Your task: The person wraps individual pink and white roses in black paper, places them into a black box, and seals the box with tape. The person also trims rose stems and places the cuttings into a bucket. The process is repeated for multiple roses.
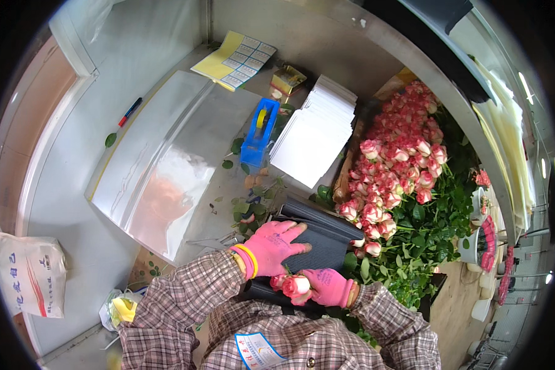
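My left hand [274, 246], in a pink glove with a yellow band at the wrist, lies with fingers spread on a black ribbed sheet [330, 245]. The sheet's far edge curls up. Just below, my right hand [329, 286], also gloved in pink, grips pink-and-white roses [297, 286]. At least two blooms show beside its fingers; their stems are mostly hidden. Right of the sheet lies a large heap of cut roses [397, 171], with its leafy stems [425, 236] toward the lower right.
Beyond the sheet are a stack of white paper [312, 138], a blue tape dispenser [260, 132] and a gold tin [287, 81]. Clear plastic sleeves [166, 185] lie left, near a marker [129, 112]. A printed label sheet [236, 58] rests at the back. A metal bar [467, 106] arches at right.
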{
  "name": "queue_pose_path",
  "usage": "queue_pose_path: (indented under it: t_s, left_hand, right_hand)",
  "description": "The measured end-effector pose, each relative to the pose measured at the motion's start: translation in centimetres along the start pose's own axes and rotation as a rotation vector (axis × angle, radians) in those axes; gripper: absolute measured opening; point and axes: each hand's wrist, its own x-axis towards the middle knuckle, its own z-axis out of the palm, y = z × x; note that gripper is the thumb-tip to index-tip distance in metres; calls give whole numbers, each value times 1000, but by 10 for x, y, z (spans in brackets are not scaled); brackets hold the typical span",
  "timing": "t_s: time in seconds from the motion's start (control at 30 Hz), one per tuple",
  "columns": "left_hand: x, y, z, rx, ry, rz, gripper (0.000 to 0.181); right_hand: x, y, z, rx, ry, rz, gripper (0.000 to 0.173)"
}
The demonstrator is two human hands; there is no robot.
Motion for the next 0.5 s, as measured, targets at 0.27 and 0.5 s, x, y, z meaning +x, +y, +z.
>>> queue_pose_path:
  t_s: [0.27,0.5]
  left_hand:
    - [-3,-16,-5,-117,-135,52,84]
    - [-15,-5,-11,-114,-92,-40,82]
  right_hand:
    - [0,-11,3,-86,-66,83,33]
    - [6,-9,-20,-115,295,102,32]
